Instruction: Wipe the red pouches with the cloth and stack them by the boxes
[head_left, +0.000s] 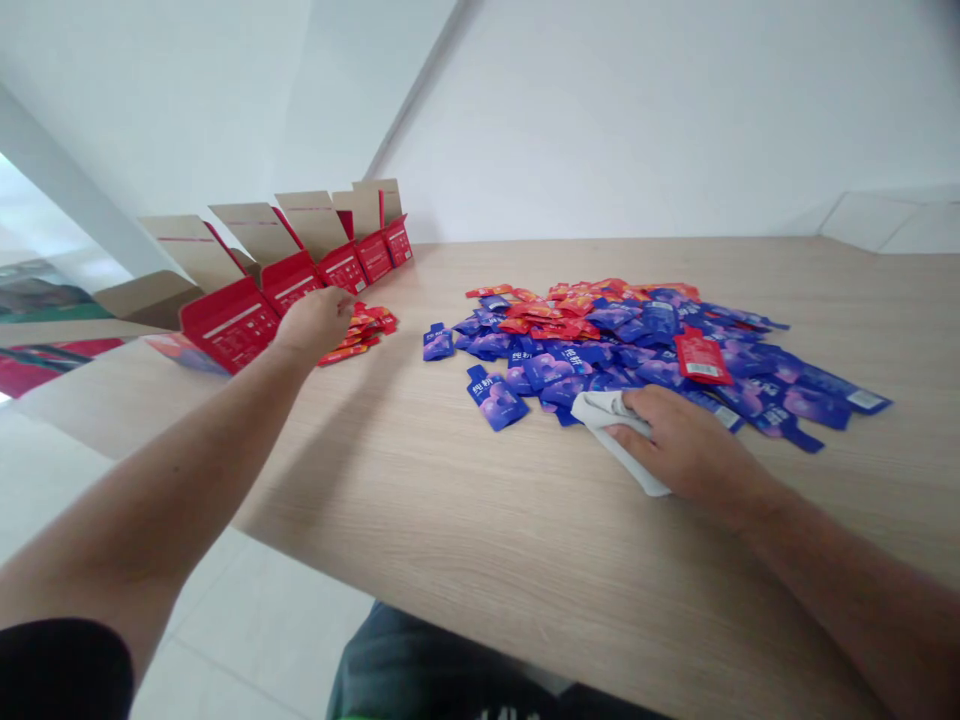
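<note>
In the head view, the right hand pinches folded white paper at the near edge of the blue pouches. Well apart, the left hand, its grip unclear, is between open red cartons and red sachets. Wood-grain tabletop stretches to the front edge.

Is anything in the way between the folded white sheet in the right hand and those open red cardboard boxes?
Yes: two loose flat blue pouches lie between the folded white sheet in the right hand and the open red cardboard boxes. Nearer the boxes are small red-orange sachets and the left hand.
</note>
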